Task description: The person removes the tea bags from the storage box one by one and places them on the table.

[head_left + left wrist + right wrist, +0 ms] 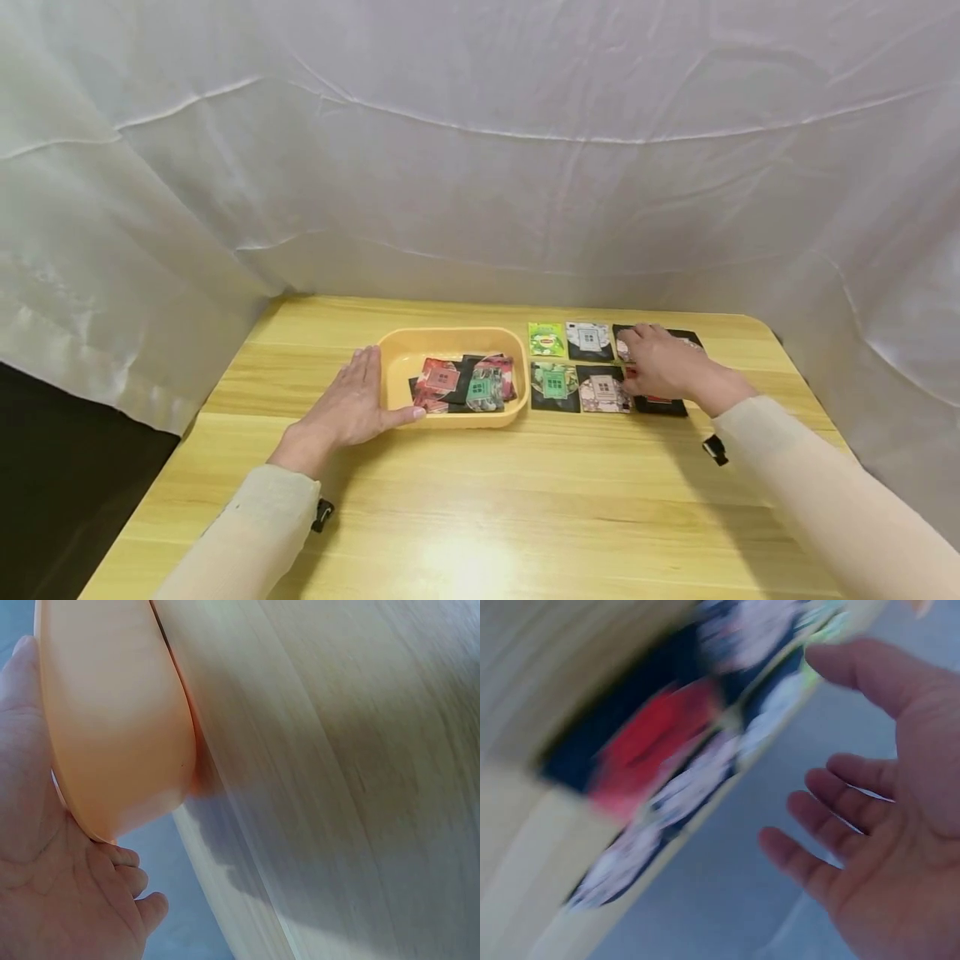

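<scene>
Sachets fill most of what we see on the tabletop [465,492] in the head view. At centre stands a yellow-orange tray [457,422], and in it we find a loose, overlapping pile that includes a red sachet [438,382] and a dark green-labelled sachet [483,390]. The left hand [348,408] rests against the tray's left end, fingers straight, thumb spread towards the near rim. To the right of the tray, two rows lie flat: a lime-green sachet [547,340], a white-labelled sachet [590,340] and further dark ones in the far row; a leafy green sachet [555,385], a pink-labelled sachet [602,389] and a red-and-black sachet [662,403] in the near row. The right hand [663,362] is over the right end of these rows, partly covering them; whether it touches any, we cannot tell. Pale cloth [480,183] hangs behind.

From the left wrist, we see the tray's outer wall up close, its rim along the palm; the grip is spread wide, not clenched round it.

From the right wrist, the picture is blurred, but we see the right grip loosely open, thumb well apart from the fingers, with nothing held. The red-and-black sachet lies beside the hand.
</scene>
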`<state>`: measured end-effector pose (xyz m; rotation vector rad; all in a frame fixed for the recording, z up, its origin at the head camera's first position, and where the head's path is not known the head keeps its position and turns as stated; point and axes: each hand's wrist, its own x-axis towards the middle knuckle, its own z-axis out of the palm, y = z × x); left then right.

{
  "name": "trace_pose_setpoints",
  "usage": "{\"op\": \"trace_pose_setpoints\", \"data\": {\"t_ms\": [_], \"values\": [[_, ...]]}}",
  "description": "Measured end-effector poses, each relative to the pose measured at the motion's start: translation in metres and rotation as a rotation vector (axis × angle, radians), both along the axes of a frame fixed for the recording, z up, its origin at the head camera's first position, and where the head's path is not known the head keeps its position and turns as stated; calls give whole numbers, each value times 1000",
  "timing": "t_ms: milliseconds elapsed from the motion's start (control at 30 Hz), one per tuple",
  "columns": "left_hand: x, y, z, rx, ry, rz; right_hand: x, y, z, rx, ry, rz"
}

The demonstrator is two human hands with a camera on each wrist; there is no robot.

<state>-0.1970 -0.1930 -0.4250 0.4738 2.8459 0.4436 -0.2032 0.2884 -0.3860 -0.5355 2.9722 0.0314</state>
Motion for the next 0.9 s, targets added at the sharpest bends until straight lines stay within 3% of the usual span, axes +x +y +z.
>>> {"op": "trace_pose_setpoints", "data": {"t_ms": [233,433,667,900], "values": [[0,2,2,0,-4,3,-7,-75,29,-89,119,104],[0,5,3,3,-11,5,-17,-138,36,-122,116,181],[0,9,4,11,-16,14,-32,-190,16,-150,-14,176],[0,14,3,8,-12,7,-38,-218,-11,-134,-103,146]]}}
